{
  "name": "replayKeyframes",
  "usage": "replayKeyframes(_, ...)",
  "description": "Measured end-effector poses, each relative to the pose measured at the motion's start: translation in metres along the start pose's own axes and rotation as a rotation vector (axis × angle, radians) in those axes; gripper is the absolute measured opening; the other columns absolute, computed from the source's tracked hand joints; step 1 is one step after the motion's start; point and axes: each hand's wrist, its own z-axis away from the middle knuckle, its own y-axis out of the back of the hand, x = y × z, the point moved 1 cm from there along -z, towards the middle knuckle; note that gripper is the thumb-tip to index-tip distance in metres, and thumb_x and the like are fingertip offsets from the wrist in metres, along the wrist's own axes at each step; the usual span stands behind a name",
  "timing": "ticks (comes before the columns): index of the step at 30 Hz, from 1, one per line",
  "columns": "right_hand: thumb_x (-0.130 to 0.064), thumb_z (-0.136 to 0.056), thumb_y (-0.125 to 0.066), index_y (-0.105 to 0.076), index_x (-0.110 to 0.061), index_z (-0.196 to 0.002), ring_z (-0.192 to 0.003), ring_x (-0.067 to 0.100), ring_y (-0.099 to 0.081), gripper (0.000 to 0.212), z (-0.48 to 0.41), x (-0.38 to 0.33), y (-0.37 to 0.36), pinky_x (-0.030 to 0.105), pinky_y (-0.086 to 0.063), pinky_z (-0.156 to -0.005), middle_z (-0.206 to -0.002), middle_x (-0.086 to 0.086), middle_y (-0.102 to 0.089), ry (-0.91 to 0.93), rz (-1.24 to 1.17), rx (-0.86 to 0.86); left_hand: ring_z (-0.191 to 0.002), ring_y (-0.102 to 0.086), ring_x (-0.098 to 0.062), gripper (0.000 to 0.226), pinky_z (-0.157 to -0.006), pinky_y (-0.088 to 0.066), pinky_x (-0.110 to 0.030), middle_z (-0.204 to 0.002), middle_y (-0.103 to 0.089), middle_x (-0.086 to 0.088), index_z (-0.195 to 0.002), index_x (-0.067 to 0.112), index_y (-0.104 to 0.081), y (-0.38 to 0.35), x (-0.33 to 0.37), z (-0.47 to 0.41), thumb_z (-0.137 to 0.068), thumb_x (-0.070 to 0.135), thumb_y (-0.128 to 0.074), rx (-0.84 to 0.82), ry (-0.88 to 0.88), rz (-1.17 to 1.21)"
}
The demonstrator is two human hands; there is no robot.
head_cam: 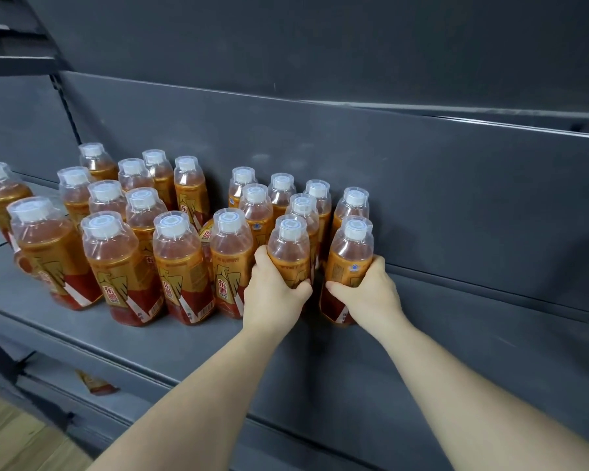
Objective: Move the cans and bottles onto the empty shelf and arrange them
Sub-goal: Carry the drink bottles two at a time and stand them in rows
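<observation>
You are in the placing step. Both of your hands are at the front edge of the right cluster of bottles [301, 205], which stands on the grey shelf [456, 351] against the back panel [422, 185].

Your left hand [275, 295] has its fingers curled firmly round the label of the left-hand bottle [289, 248]. Your right hand [366, 295] grasps the right-hand bottle [352, 251] in the same way, with the thumb on the near side. These 2 bottles are upright, just beside each other with a narrow gap between them, and they continue the front row. The base of the right-hand bottle seems to sit on the shelf board. The base of the left-hand bottle is hidden by your hand, so I cannot tell if it is down.

I judge the task to be well advanced, because many bottles are already on the shelf. The left cluster [116, 239] is looser, and its labels face different ways.

The next move calls for seating both bottles flat and loosening your fingers without tipping the neighbours behind. Then push each bottle back until it touches its row, so the columns are straight.

After that, the gap between the 2 clusters and the loose left cluster need your attention. 1 more bottle, seen only in part, is on the lower level [96, 385] and is probably to be fetched.
</observation>
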Motion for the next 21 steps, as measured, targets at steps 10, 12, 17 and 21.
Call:
replayKeyframes(10, -0.050, -0.073, -0.079, -0.038, -0.028, -0.115, -0.099, 0.021, -0.060, 0.063, 0.042, 0.010, 0.038, 0.040, -0.055, -0.081, -0.112, -0.004, -0.059, -0.054, 0.049, 0.120, -0.115, -0.058, -0.018, 0.079, -0.095, -0.053, -0.035, -0.128, -0.055, 0.008, -0.142, 0.028, -0.028, -0.008, 0.021, 0.038, -0.082, 0.033, -0.079, -0.129, -0.087, 0.091)
replayKeyframes(12, -0.050, -0.073, -0.080, -0.037, -0.029, -0.113, -0.099, 0.021, -0.059, 0.062, 0.053, 0.014, 0.049, 0.041, -0.055, -0.082, -0.111, -0.005, -0.058, -0.068, 0.043, 0.145, -0.119, -0.057, -0.018, 0.081, -0.097, -0.053, -0.037, -0.131, -0.054, 0.007, -0.143, 0.027, -0.027, -0.013, 0.027, 0.048, -0.082, 0.034, -0.079, -0.160, -0.097, 0.085)
replayKeyframes(17, -0.047, -0.073, -0.082, -0.040, -0.024, -0.116, -0.103, 0.021, -0.059, 0.065, 0.089, 0.030, 0.077, 0.041, -0.054, -0.085, -0.115, -0.002, -0.059, -0.096, 0.046, 0.211, -0.119, -0.055, -0.018, 0.078, -0.093, -0.048, -0.031, -0.130, -0.052, 0.008, -0.143, 0.028, -0.027, -0.023, 0.041, 0.084, -0.084, 0.031, -0.078, -0.235, -0.127, 0.083)
replayKeyframes(21, -0.048, -0.075, -0.080, -0.038, -0.022, -0.123, -0.109, 0.024, -0.060, 0.069, 0.120, 0.045, 0.100, 0.042, -0.055, -0.088, -0.121, 0.001, -0.058, -0.117, 0.064, 0.242, -0.117, -0.055, -0.017, 0.080, -0.095, -0.049, -0.033, -0.133, -0.052, 0.006, -0.144, 0.027, -0.027, -0.029, 0.052, 0.114, -0.083, 0.032, -0.078, -0.265, -0.155, 0.077)
